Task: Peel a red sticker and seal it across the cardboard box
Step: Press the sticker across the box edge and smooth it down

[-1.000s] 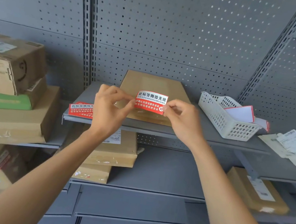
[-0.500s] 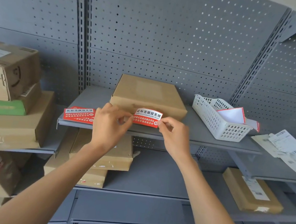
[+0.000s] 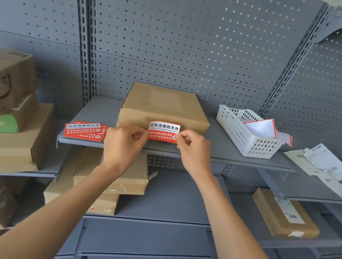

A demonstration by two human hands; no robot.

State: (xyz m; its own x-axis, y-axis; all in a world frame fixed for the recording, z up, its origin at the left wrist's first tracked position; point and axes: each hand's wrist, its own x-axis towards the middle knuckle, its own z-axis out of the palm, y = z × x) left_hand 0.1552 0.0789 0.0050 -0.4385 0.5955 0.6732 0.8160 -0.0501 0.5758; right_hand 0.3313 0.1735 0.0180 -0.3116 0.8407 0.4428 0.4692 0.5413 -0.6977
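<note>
Head view shows the left hand (image 3: pixel 122 144) and right hand (image 3: pixel 193 152) each pinching one end of a red sticker (image 3: pixel 163 131), fingers closed on it, holding it flat against the front face of the cardboard box (image 3: pixel 162 106). That box sits mid-shelf (image 3: pixel 217 152) toward the back edge. More stickers (image 3: pixel 85 130) lie near the shelf's front left corner; a white basket (image 3: pixel 246 136) stands at the right end.
</note>
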